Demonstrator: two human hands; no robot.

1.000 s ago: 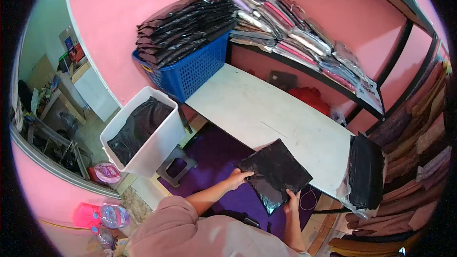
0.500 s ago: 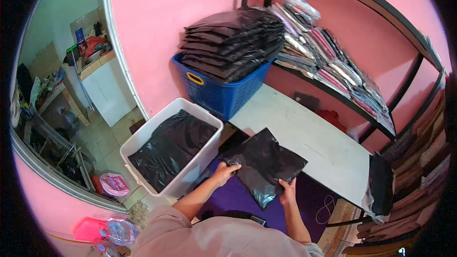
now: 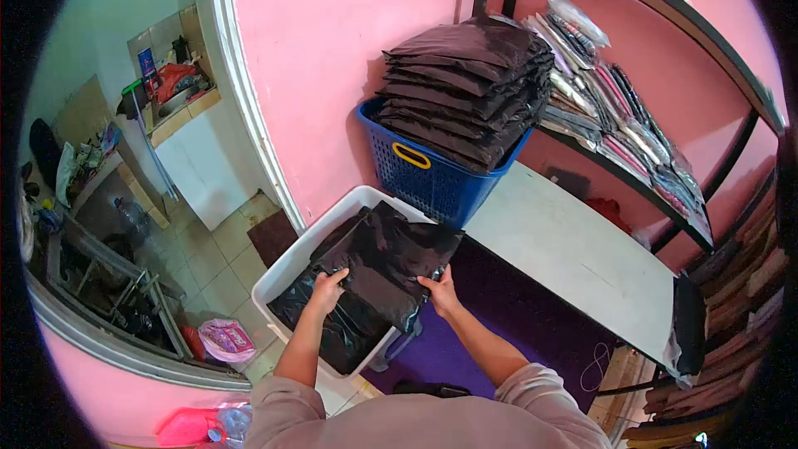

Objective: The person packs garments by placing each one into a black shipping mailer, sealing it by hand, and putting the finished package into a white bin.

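Note:
A black plastic package (image 3: 386,270) is stretched between my two hands, partly over the white bin (image 3: 268,287). My left hand (image 3: 327,289) grips its left edge, thumb on top. At the right edge, my right hand (image 3: 440,289) pinches it the same way. Beneath it, more black plastic packages (image 3: 339,341) fill the bin, and the held one overlaps them in this view. Behind the bin stands a blue basket (image 3: 445,189) with a yellow handle, piled high with a stack of black packages (image 3: 465,87).
A white table (image 3: 573,249) runs to the right of the basket. Above it, a black-framed shelf (image 3: 632,158) carries folded items in clear bags (image 3: 607,108). Brown fabrics (image 3: 740,308) hang at the far right. A doorway to a tiled floor (image 3: 204,262) opens on the left.
Both hands have carried the black package leftward, from beside the white bin to over it. The camera view has shifted, so the bin and basket appear further right.

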